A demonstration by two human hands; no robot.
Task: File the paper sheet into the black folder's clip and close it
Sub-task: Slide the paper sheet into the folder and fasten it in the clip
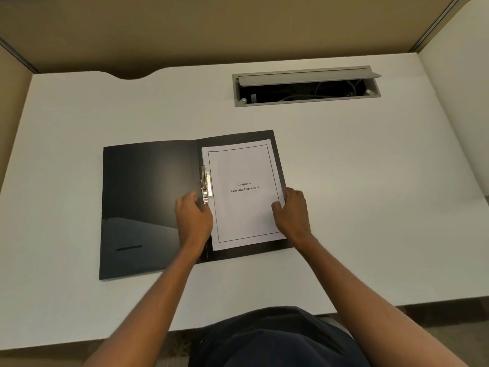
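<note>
The black folder (pixel 144 197) lies open flat on the white desk, its left cover bare. A printed paper sheet (pixel 242 207) with a framed title lies on the folder's right half. The metal clip (pixel 205 184) runs along the spine, its bar over the sheet's left edge. My left hand (pixel 193 219) rests at the clip's lower end, fingers touching the metal lever. My right hand (pixel 292 211) holds the sheet's right edge, thumb on top of the paper.
An open grey cable hatch (pixel 305 86) with wires inside is set into the desk (pixel 370 181) behind the folder. Beige partition walls (pixel 211 30) enclose the desk at the back and sides. My dark-clothed lap (pixel 275 340) is at the desk's near edge.
</note>
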